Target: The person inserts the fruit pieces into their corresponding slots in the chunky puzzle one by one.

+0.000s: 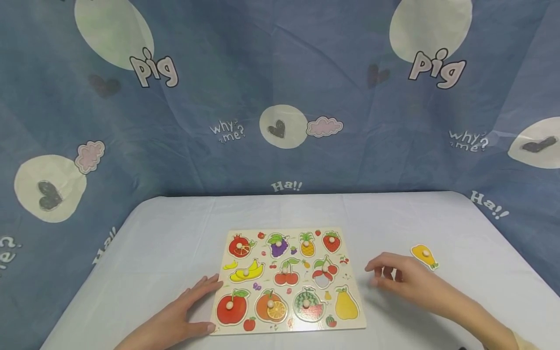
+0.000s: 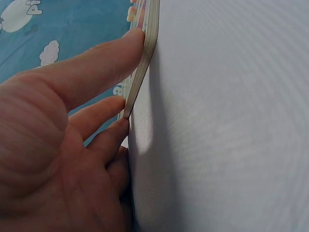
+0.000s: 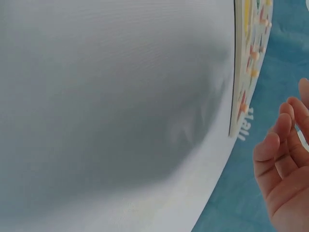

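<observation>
A wooden fruit puzzle board (image 1: 302,296) lies flat on the table, its fruit pieces fitted with small round knobs. The yellow pear shape (image 1: 347,305) at its lower right shows no knob. My left hand (image 1: 175,316) touches the board's left edge, thumb near the front corner and fingers farther back; in the left wrist view the thumb (image 2: 111,58) lies against the rim. To the right of the board my right hand (image 1: 407,277) hovers with loosely bent fingers and holds nothing. Just beyond it rests a loose yellow pear-shaped piece (image 1: 423,254) with a knob and green tip.
A white cloth (image 1: 183,233) covers the table. Behind it and at both sides hangs a blue printed curtain (image 1: 245,165). The right hand casts a shadow on the cloth.
</observation>
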`<action>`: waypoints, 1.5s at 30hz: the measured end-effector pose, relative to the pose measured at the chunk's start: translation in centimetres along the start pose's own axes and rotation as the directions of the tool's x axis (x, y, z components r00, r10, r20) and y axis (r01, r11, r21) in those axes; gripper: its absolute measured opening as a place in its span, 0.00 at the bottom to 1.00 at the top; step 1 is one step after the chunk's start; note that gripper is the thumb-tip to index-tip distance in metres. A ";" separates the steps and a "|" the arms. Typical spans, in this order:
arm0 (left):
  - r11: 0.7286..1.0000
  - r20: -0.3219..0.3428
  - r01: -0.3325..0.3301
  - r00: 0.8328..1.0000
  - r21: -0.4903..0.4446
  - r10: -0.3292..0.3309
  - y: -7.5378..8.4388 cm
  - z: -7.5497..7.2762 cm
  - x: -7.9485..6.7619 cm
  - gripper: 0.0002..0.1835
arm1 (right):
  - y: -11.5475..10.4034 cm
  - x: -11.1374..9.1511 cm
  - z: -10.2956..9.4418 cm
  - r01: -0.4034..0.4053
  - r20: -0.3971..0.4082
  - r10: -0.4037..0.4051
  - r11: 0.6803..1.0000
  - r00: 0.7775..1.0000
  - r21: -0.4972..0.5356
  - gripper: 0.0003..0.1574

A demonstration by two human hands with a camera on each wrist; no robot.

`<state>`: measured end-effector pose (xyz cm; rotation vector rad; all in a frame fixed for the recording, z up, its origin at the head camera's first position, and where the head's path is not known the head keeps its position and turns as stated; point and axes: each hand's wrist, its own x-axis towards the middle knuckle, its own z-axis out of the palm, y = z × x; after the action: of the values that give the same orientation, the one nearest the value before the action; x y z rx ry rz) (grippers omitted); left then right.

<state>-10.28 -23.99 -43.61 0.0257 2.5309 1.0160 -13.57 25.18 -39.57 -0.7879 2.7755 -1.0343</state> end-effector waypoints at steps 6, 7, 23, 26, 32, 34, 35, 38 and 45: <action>1.000 -0.001 0.000 1.000 0.005 0.000 0.0 0.0 0.0 0.49 | 0.6 -0.6 -0.6 0.006 -0.016 -0.006 1.000 1.000 0.017 0.12; 1.000 0.000 0.001 1.000 0.004 -0.001 0.0 0.0 0.0 0.49 | 0.7 -0.7 -0.7 0.008 -0.025 -0.008 1.000 1.000 0.013 0.12; 1.000 0.009 -0.008 1.000 -0.010 0.008 -0.1 -0.1 -0.1 0.50 | 2.4 -1.8 -2.2 0.052 -0.074 -0.057 0.997 0.996 -0.060 0.13; 1.000 0.008 -0.006 1.000 -0.006 0.006 0.0 -0.1 -0.1 0.50 | 2.7 -2.1 -2.5 0.042 -0.102 -0.050 0.996 0.994 -0.074 0.12; 1.000 0.002 0.000 1.000 0.005 0.000 0.0 -0.1 -0.1 0.50 | 3.6 -2.3 -3.1 0.046 -0.133 -0.056 0.996 0.990 -0.083 0.10; 1.000 0.003 -0.002 1.000 0.005 0.002 0.0 -0.1 -0.1 0.49 | 3.9 -2.3 -3.3 0.048 -0.126 -0.058 0.996 0.990 -0.079 0.09; 1.000 0.004 -0.002 1.000 0.003 0.002 0.0 -0.1 -0.1 0.49 | 4.1 -2.3 -3.4 0.042 -0.121 -0.051 0.996 0.991 -0.078 0.09; 1.000 0.005 -0.003 1.000 0.001 0.003 0.0 0.0 -0.1 0.49 | 4.7 -2.3 -3.9 -0.009 -0.096 0.002 0.997 0.995 -0.070 0.09; 1.000 0.005 0.006 1.000 0.006 -0.006 0.0 0.0 0.0 0.49 | 6.2 -2.6 -5.1 -0.054 -0.117 0.048 0.997 0.992 -0.047 0.08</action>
<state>-10.27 -23.96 -43.61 0.0222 2.5283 1.0046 -15.32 33.44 -39.80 -0.6792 2.9132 -1.0373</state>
